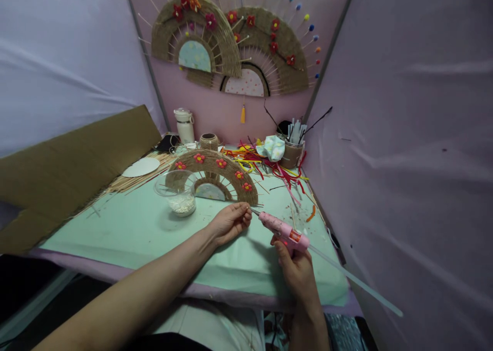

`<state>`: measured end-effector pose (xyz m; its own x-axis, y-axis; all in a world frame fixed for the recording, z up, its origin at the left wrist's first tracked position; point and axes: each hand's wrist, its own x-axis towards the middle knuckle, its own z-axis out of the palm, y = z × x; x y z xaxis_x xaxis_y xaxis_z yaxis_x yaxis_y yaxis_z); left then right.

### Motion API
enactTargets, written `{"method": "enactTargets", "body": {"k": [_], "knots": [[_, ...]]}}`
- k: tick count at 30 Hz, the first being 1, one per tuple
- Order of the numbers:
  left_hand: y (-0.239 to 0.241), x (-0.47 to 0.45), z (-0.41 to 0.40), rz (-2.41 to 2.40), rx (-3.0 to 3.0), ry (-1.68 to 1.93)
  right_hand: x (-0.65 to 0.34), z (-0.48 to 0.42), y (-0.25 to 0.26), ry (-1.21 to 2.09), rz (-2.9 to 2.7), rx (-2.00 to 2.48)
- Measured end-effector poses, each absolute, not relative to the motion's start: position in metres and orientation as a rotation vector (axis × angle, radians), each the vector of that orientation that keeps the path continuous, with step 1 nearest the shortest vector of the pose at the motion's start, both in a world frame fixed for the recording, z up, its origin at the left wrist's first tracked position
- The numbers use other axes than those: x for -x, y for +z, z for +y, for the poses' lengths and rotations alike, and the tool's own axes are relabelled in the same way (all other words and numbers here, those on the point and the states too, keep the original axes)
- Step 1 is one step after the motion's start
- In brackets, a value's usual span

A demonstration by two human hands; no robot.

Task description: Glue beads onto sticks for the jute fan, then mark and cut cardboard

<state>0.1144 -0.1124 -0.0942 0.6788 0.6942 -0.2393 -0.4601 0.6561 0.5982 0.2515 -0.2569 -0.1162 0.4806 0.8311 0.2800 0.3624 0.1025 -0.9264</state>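
My right hand [296, 270] is closed around the grip of a pink hot glue gun [283, 230], whose clear glue stick [354, 280] trails back to the right. The gun's nozzle points left at my left hand [230, 221]. That hand is pinched shut at the nozzle tip, on something too small to make out. Both hands hover over the mint green table mat [134, 233]. Just behind them lies a half-round jute fan [213, 174] with red paper flowers and wooden sticks.
A clear plastic cup [179, 192] with white bits stands left of the fan. Cardboard [65, 166], a white disc [140, 167] and bamboo sticks lie at the left. Pipe cleaners [269, 169], a jute pot [291, 153] and a white bottle [185, 125] sit behind. Two finished fans [231, 45] hang on the wall.
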Motion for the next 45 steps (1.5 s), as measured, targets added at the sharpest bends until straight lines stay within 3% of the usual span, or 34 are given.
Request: {"method": "enactTargets", "body": {"k": [45], "knots": [[-0.091,-0.117,-0.119,0.570,-0.658,0.752,-0.248,-0.254,-0.111,0.437,-1.211,1.444]]}}
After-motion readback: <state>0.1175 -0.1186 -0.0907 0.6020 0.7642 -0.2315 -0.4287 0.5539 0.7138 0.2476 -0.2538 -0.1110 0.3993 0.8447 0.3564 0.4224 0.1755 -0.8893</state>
